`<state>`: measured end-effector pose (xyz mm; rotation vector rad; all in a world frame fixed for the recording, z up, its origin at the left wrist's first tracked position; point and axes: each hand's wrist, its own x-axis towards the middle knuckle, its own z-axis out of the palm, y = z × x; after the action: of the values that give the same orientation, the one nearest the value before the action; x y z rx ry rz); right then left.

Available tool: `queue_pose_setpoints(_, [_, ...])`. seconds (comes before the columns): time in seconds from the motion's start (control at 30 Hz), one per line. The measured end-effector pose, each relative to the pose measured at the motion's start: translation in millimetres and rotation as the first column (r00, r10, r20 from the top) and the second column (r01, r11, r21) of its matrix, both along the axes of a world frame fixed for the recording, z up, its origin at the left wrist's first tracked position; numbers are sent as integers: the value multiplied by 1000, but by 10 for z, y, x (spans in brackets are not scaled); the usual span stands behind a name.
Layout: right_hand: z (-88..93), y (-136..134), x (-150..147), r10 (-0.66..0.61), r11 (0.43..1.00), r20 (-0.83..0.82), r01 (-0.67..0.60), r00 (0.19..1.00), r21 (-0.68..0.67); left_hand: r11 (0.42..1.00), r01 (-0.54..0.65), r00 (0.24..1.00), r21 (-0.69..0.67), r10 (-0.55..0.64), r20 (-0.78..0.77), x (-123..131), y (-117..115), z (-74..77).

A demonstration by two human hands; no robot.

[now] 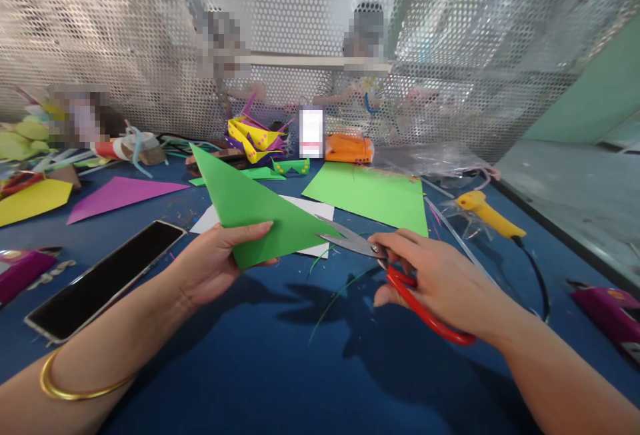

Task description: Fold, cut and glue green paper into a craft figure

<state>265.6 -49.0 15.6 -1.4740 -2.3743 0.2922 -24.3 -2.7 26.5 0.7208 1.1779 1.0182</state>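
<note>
My left hand (215, 258) pinches a green paper piece (260, 208) with a pointed top, its thumb on the front face and fingers behind. In my right hand (435, 275) is a pair of scissors (425, 315) with red handles. The blades are parted and lie around the right-hand tip of the green paper. Below the blades, thin green strips (345, 286) trail over the blue table (280, 368). Behind the held piece lies a white sheet (320, 212), partly covered. A larger light green sheet (375, 195) rests flat just beyond the scissors.
At left are a phone (105, 282), a purple sheet (123, 196) and a yellow sheet (37, 200). A yellow glue gun (493, 214) with a black cord lies right. Yellow and purple paper shapes (255, 135) stand before a perforated metal panel (450, 35); people are visible behind it.
</note>
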Motion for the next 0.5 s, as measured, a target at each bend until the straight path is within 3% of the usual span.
queue_pose_setpoints(0.5, [-24,-12,-25,11,1000,-18,-11,1000,2,1000,-4,1000,-22,3,-29,19,7,-8])
